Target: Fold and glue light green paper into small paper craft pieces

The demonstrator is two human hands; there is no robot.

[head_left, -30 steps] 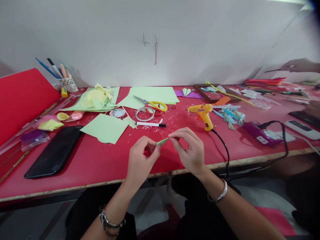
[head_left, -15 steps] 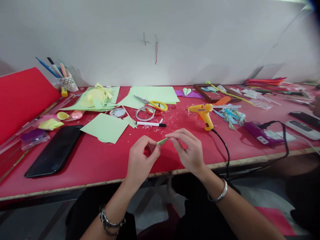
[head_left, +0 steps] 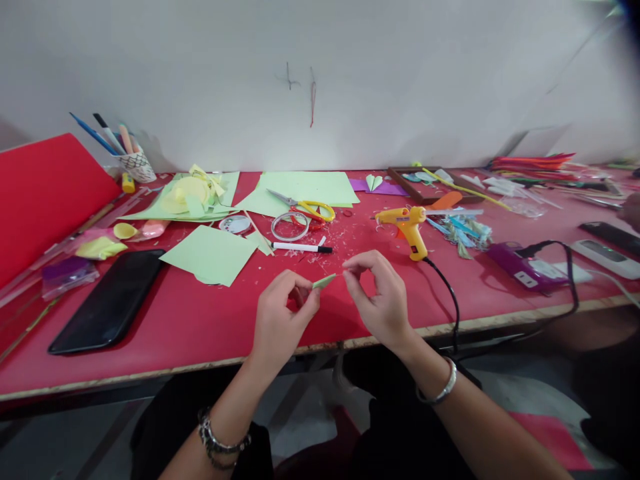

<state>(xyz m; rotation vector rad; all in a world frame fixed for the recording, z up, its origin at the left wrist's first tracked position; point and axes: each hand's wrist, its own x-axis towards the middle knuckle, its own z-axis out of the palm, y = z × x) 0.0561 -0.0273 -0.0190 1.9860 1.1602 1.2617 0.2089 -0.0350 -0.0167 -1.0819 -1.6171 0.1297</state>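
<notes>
My left hand pinches a small folded piece of light green paper between thumb and forefinger, its narrow end pointing right. Just right of that tip is my right hand, apart from the paper. Its thumb and forefinger tips are drawn close together, and whatever may be between them is too small to make out. Both hands are above the front part of the red table. Beyond them lie a white marker with a black cap, a roll of tape and yellow-handled scissors.
A yellow glue gun stands right of the hands, its black cord running over the table edge. Light green sheets and a black phone lie left. A purple power strip sits right. A small green paper heart rests behind.
My right hand has let go of the green paper's tip and moved slightly away to the right. My left hand still holds the paper in nearly the same place.
</notes>
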